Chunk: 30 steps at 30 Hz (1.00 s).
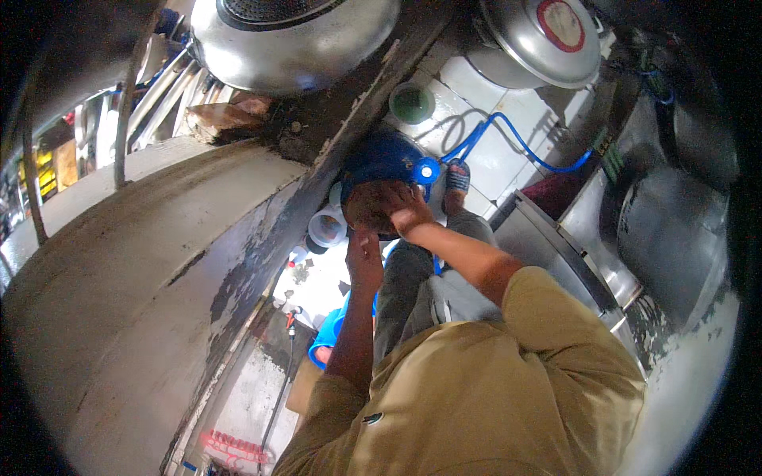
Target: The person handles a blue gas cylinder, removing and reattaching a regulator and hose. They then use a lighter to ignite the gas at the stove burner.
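Note:
Between my forearms and the tiled floor is a dark blue rounded vessel [382,159] with a brown, rusty-looking face turned toward me. My right hand [406,213] rests on that brown face, its fingers extended over it; shadow blurs their tips. At the lower edge of the vessel, my left hand [365,247] has its fingers curled against the rim. A round blue fitting with a pale centre [427,170] sits at the vessel's right side, just above my right hand. Beside it runs a blue hose [524,143].
A white cup [328,227] stands left of the vessel, and a green-bottomed bowl [412,103] beyond it. A lidded metal pot [548,40] is far right. The concrete counter [143,262] lies left, with a large metal bowl [294,47] above. Right is a metal cabinet [548,246].

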Each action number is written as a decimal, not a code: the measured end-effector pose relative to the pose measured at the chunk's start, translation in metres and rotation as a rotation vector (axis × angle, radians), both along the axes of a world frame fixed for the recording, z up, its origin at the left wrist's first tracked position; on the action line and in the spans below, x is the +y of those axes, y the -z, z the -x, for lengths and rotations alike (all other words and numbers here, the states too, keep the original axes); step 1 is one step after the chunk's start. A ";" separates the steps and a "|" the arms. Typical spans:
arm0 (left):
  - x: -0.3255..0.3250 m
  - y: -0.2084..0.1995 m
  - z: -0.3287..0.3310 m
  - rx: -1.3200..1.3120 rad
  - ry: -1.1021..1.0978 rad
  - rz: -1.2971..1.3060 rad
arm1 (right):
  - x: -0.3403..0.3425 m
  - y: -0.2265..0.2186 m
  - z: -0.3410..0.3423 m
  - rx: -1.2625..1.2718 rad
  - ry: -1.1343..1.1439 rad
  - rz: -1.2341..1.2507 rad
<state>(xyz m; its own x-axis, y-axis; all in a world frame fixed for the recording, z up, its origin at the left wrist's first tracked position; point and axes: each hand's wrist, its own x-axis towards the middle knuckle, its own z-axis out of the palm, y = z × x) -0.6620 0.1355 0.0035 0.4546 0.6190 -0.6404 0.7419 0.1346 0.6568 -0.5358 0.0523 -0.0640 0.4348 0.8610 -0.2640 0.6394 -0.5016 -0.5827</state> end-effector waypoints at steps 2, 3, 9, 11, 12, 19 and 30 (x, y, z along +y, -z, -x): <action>0.005 0.055 -0.014 -0.108 -0.124 0.252 | -0.014 0.000 0.014 -0.095 -0.060 -0.004; 0.007 0.086 -0.021 -0.161 -0.185 0.375 | -0.021 -0.002 0.020 -0.144 -0.090 -0.008; 0.019 0.210 -0.056 0.557 0.927 -0.605 | -0.107 -0.062 0.018 0.356 0.150 0.139; 0.002 0.186 -0.053 0.368 0.874 -0.557 | -0.165 -0.057 0.016 0.331 0.237 0.247; 0.015 0.180 -0.039 0.288 0.925 -0.613 | -0.178 -0.055 0.014 0.326 0.242 0.280; 0.048 0.132 -0.041 0.059 1.339 -1.160 | -0.197 -0.036 0.018 0.290 0.402 0.270; 0.039 0.163 -0.034 0.121 1.391 -0.932 | -0.203 -0.019 0.045 0.533 0.540 0.266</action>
